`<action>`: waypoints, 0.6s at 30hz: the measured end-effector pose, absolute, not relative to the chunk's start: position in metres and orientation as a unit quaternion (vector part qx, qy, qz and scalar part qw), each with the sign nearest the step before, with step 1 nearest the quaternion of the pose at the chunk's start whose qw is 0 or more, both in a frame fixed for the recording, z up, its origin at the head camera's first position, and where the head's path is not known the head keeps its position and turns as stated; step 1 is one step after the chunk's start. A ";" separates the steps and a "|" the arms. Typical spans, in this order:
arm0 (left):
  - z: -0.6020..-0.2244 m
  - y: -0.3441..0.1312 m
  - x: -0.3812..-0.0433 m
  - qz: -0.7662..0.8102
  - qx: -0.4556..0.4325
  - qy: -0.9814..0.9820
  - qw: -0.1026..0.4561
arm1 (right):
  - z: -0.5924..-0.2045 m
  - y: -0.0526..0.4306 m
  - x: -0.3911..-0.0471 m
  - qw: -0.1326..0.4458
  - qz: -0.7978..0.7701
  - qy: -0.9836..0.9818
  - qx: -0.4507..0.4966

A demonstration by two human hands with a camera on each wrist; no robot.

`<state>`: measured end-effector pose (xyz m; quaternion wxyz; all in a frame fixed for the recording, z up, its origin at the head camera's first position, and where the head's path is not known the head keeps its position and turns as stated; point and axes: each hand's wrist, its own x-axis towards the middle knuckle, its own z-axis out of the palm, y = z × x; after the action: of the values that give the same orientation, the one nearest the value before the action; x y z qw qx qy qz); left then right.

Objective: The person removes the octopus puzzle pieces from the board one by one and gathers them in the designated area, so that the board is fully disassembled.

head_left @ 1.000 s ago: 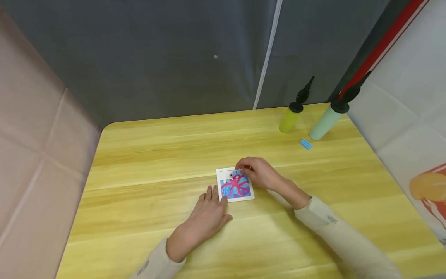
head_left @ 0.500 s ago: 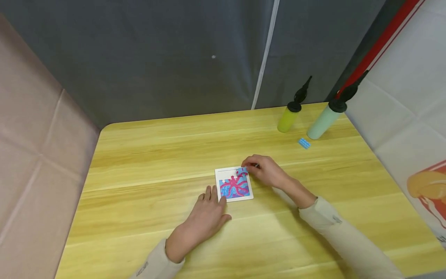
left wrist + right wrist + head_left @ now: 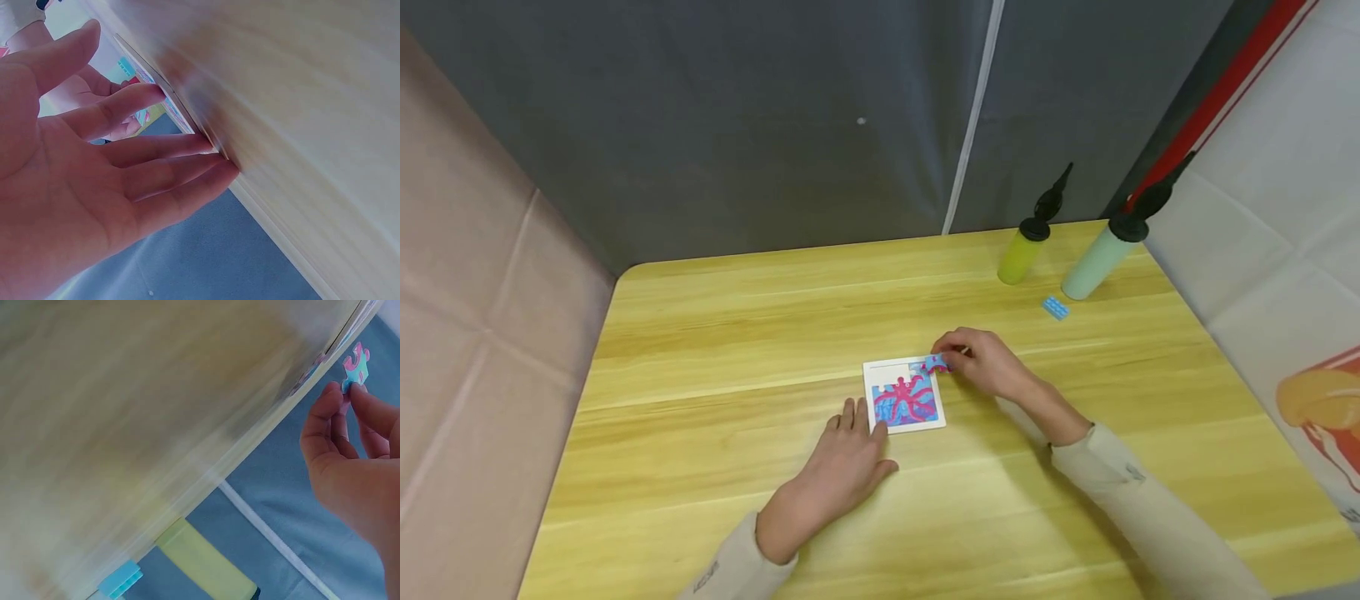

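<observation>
A white puzzle tray (image 3: 887, 374) lies on the wooden table, holding joined pieces that show a pink octopus (image 3: 904, 402) on blue. Between thumb and fingertips, my right hand (image 3: 988, 364) pinches a blue and pink puzzle piece (image 3: 357, 366) by one edge. In the head view that piece is over the tray's top right corner; a light blue patch shows just left of it. My left hand (image 3: 841, 468) lies with its fingers extended at the tray's lower left. The left wrist view shows its index fingertip (image 3: 153, 94) on the tray's edge.
A yellow-green pump bottle (image 3: 1017, 258) and a pale green one (image 3: 1097, 265) stand at the back right, both black-topped. Near them lies a small blue brick (image 3: 1056, 308). A grey curtain (image 3: 760, 133) hangs behind the table, with walls at both sides.
My right hand has drawn the piece up and to the right, from among the octopus pieces to the tray's top right corner. My left hand has stayed in place.
</observation>
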<state>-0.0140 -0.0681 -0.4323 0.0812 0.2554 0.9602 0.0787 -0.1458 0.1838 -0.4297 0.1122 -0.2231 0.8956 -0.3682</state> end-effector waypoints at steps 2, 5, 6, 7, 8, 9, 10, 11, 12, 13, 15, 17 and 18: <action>-0.432 -0.068 -0.014 0.079 0.255 0.960 0.083 | -0.430 0.187 -0.146 0.111 -0.367 0.897 -0.221; -0.432 -0.068 -0.014 0.078 0.254 0.960 0.088 | -0.431 0.191 -0.147 0.106 -0.368 0.898 -0.218; -0.432 -0.068 -0.014 0.077 0.253 0.960 0.090 | -0.431 0.192 -0.147 0.105 -0.368 0.898 -0.216; -0.432 -0.068 -0.015 0.077 0.252 0.960 0.092 | -0.432 0.193 -0.148 0.103 -0.368 0.899 -0.214; -0.432 -0.068 -0.015 0.076 0.251 0.961 0.093 | -0.432 0.195 -0.148 0.101 -0.369 0.899 -0.212; -0.432 -0.068 -0.015 0.076 0.251 0.961 0.094 | -0.431 0.196 -0.148 0.098 -0.368 0.900 -0.210; -0.432 -0.068 -0.015 0.076 0.250 0.961 0.094 | -0.431 0.197 -0.148 0.096 -0.368 0.901 -0.208; -0.432 -0.068 -0.015 0.075 0.250 0.961 0.094 | -0.431 0.199 -0.148 0.096 -0.368 0.902 -0.206; -0.432 -0.068 -0.015 0.075 0.251 0.961 0.093 | -0.431 0.200 -0.148 0.096 -0.368 0.902 -0.204; -0.432 -0.068 -0.015 0.074 0.251 0.961 0.092 | -0.431 0.202 -0.149 0.096 -0.367 0.903 -0.201; -0.432 -0.068 -0.015 0.072 0.252 0.961 0.090 | -0.432 0.204 -0.149 0.099 -0.366 0.905 -0.194; -0.432 -0.067 -0.015 0.072 0.253 0.961 0.088 | -0.433 0.207 -0.150 0.101 -0.367 0.905 -0.188; -0.432 -0.067 -0.015 0.072 0.254 0.961 0.088 | -0.433 0.208 -0.151 0.101 -0.368 0.905 -0.186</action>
<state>-0.0147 -0.0674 -0.4323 0.0880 0.2535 0.9607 0.0715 -0.1508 0.2083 -0.4330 0.1010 -0.1860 0.9053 -0.3683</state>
